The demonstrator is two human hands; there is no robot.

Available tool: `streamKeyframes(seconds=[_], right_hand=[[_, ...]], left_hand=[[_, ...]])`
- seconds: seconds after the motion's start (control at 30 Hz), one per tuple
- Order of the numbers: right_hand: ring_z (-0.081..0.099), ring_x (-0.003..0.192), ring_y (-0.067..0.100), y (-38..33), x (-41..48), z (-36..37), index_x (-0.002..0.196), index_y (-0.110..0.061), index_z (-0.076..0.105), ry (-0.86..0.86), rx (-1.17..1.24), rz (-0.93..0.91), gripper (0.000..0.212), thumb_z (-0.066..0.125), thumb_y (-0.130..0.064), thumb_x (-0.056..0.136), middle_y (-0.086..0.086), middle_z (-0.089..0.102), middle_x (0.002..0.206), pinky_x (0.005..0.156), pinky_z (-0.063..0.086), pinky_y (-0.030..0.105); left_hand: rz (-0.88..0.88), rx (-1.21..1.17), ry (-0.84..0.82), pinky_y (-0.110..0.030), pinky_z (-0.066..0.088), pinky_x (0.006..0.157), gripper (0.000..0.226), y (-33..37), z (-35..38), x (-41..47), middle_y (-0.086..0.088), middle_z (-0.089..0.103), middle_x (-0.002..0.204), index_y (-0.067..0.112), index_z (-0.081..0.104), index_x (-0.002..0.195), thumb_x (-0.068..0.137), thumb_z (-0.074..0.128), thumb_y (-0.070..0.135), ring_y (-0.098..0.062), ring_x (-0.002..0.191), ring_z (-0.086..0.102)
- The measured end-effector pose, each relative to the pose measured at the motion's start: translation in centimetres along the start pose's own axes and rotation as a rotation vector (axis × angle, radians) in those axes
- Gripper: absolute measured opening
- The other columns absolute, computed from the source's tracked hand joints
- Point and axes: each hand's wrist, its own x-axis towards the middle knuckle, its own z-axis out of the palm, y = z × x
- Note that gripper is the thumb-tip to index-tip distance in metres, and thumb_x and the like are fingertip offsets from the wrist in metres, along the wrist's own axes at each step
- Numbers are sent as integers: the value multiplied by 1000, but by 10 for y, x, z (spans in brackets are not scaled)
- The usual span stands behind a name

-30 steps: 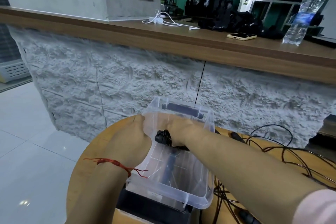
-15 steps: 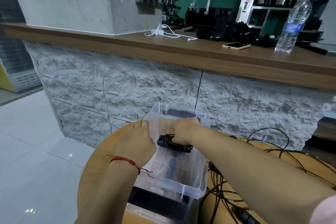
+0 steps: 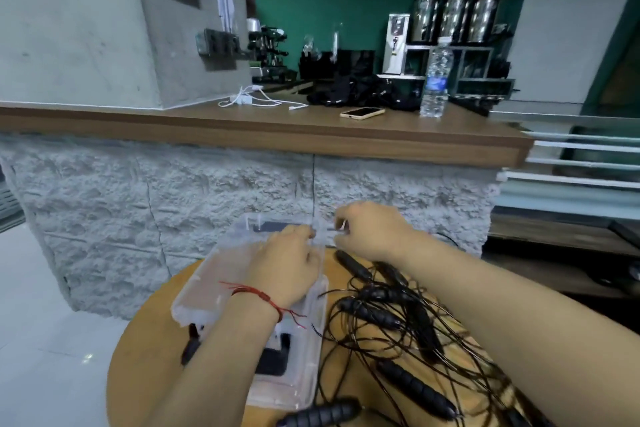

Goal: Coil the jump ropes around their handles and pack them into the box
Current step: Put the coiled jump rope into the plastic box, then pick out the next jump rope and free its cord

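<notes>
A clear plastic box (image 3: 204, 291) sits on a round wooden table (image 3: 145, 350). My left hand (image 3: 287, 263), with a red thread at the wrist, lies over the box, and its fingers curl on the far right rim. My right hand (image 3: 372, 232) is just beyond the box's far right corner, its fingers curled and pinching at that corner. A tangle of black jump ropes (image 3: 398, 319) with ribbed black handles lies right of the box. One handle (image 3: 322, 414) lies at the table's near edge. My left forearm hides most of the box's inside.
A black object (image 3: 273, 359) shows through the box's near end, and a dark handle (image 3: 190, 345) lies at its left side. A stone-faced counter (image 3: 242, 198) stands right behind the table, with a phone (image 3: 362, 112) and a water bottle (image 3: 437, 80) on top.
My right hand has let go of the coiled rope and moved out of the box to its far right corner. My left hand moved from the left rim across to the right rim. My view rose.
</notes>
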Motion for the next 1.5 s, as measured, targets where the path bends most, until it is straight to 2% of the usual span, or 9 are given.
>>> streamKeyframes(seconds=[0.23, 0.43, 0.57, 0.67, 0.8, 0.9, 1.0, 1.27, 1.5], right_hand=[[64, 94, 9, 73, -136, -14, 107, -40, 70, 42, 156, 231, 12, 64, -45, 98, -20, 70, 99, 78, 56, 33], [64, 92, 2, 126, -215, 18, 104, -45, 67, 86, 275, 432, 6, 63, -45, 99, -24, 69, 93, 69, 45, 26], [63, 94, 2, 146, -235, 59, 111, -45, 63, 81, 363, 516, 14, 63, -47, 98, -28, 68, 91, 80, 54, 32], [62, 115, 8, 151, -244, 93, 129, -46, 58, 46, 371, 539, 29, 58, -51, 100, -29, 64, 114, 91, 55, 36], [36, 147, 16, 156, -252, 134, 157, -45, 36, -44, 231, 553, 56, 46, -61, 104, -18, 38, 161, 113, 41, 42], [12, 161, 23, 157, -258, 167, 165, -45, 16, -139, 215, 567, 70, 31, -72, 103, -13, 13, 175, 127, 20, 52], [4, 163, 25, 150, -263, 195, 168, -42, 5, -246, 125, 541, 73, 20, -73, 103, -10, 8, 177, 129, 8, 58], [21, 159, 16, 150, -261, 206, 164, -40, 27, -98, 149, 528, 66, 27, -68, 104, -14, 29, 170, 128, 12, 53], [34, 150, 13, 159, -270, 198, 151, -40, 46, -32, 256, 538, 49, 40, -59, 106, -17, 44, 158, 128, 19, 48]], left_hand=[[154, -150, -76, -41, 54, 97, 23, 72, 68, -41, 5, 62, 124, 27, 64, 124, 104, 54, 33, -17, 113, 59], [199, -71, -308, -40, 40, 120, 44, 85, 153, -62, 9, 49, 155, 33, 52, 149, 105, 51, 37, -18, 148, 38], [193, 5, -399, -48, 22, 129, 52, 88, 186, -62, 12, 24, 172, 44, 35, 159, 108, 43, 43, -20, 162, 11], [197, 88, -478, -52, 16, 130, 54, 87, 205, -60, 11, 17, 175, 49, 26, 162, 109, 37, 51, -22, 163, 6], [122, 78, -613, -54, 10, 130, 53, 79, 226, -76, 12, 23, 173, 51, 19, 163, 111, 28, 54, -16, 162, 7], [80, 5, -580, -52, 5, 131, 52, 72, 241, -88, 17, 23, 171, 49, 22, 163, 111, 22, 55, -9, 162, 4], [83, 16, -544, -50, 5, 132, 51, 69, 248, -92, 20, 23, 169, 49, 24, 161, 111, 18, 56, -8, 161, 4], [118, 65, -472, -49, 13, 131, 52, 62, 256, -91, 20, 27, 167, 48, 25, 160, 110, 14, 57, -7, 160, 10], [73, -26, -490, -49, 20, 130, 48, 71, 255, -89, 17, 34, 165, 44, 35, 158, 111, 30, 52, -9, 160, 14]])
